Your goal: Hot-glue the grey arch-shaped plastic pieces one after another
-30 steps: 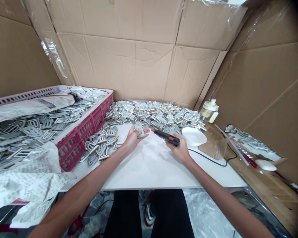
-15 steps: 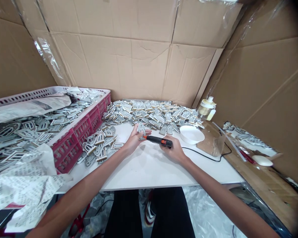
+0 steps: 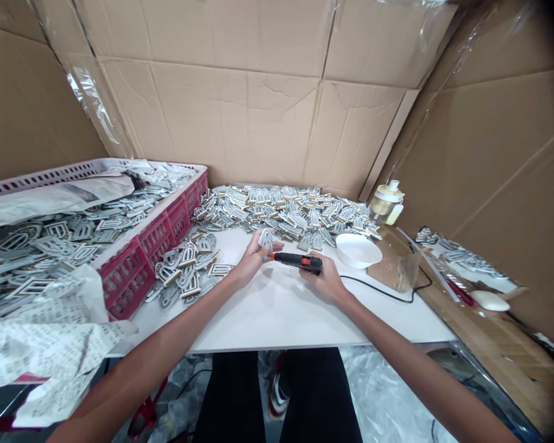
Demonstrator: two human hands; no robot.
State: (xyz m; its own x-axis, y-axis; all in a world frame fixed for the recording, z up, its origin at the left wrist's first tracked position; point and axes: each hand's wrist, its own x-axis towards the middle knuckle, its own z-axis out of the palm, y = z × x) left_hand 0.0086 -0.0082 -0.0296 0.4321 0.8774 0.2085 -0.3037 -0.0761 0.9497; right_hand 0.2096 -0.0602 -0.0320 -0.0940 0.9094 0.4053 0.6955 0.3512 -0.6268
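My left hand pinches a small grey arched piece with a pale gold edge between its fingers, above the white tabletop. My right hand grips a black pen-shaped tool with an orange band. The tool lies nearly level, and its orange tip points at the grey piece, close to my left fingers. Whether the tip touches the piece is hidden. A heap of similar arched pieces lies just beyond my hands, and a smaller heap lies left of my left hand.
A red plastic crate full of similar pieces and newspaper stands at the left. A white bowl, a small bottle and a black cable are on the right. Cardboard sheets line the back and sides.
My left fingers have closed around the grey piece, which earlier rested more openly on them. The tool has swung level and moved left, bringing its tip close to the piece.
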